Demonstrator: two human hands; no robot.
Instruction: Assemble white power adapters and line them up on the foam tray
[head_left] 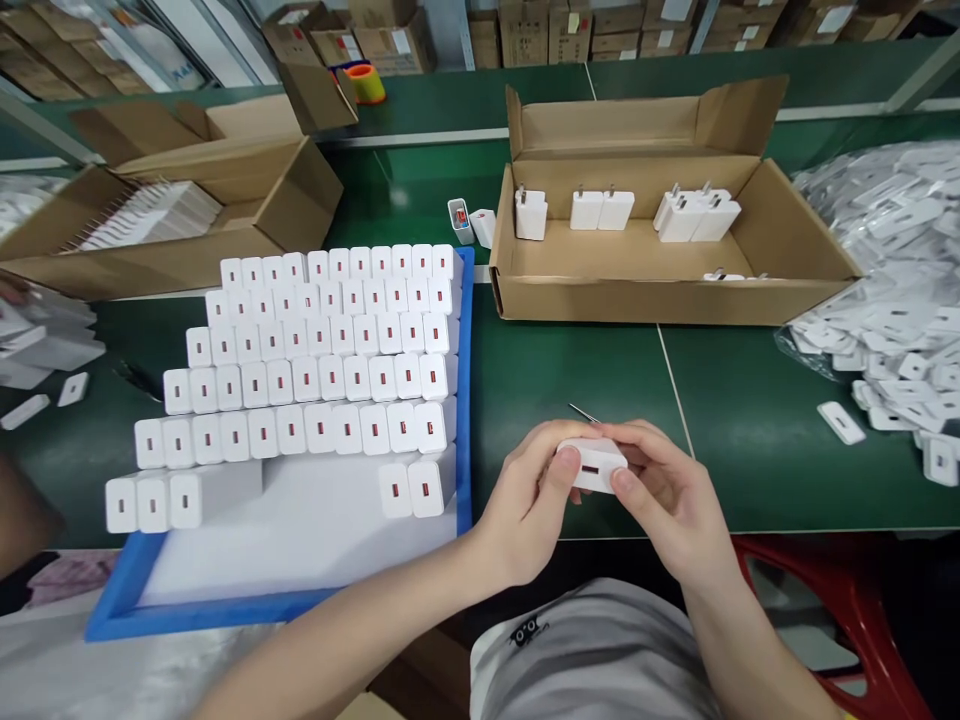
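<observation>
Between my two hands, over the front of the green table, is a white USB charger point(590, 465) with its port face turned up toward me. My left hand point(529, 500) pinches its left end with thumb and fingers. At the right end, my right hand point(667, 500) grips it the same way. A thin metal rod, perhaps a tool point(583, 412), sticks out beyond the fingertips; its other end is hidden. Left of my hands, a blue-edged tray point(300, 560) carries rows of white chargers point(319, 370), ports facing me.
An open carton point(637, 300) behind my hands has several chargers standing in it. Another carton point(247, 235) stands at the back left. Loose white covers point(911, 330) and clear bags are heaped at right. A red stool point(847, 610) is below right; another person's arm point(22, 510) shows at left.
</observation>
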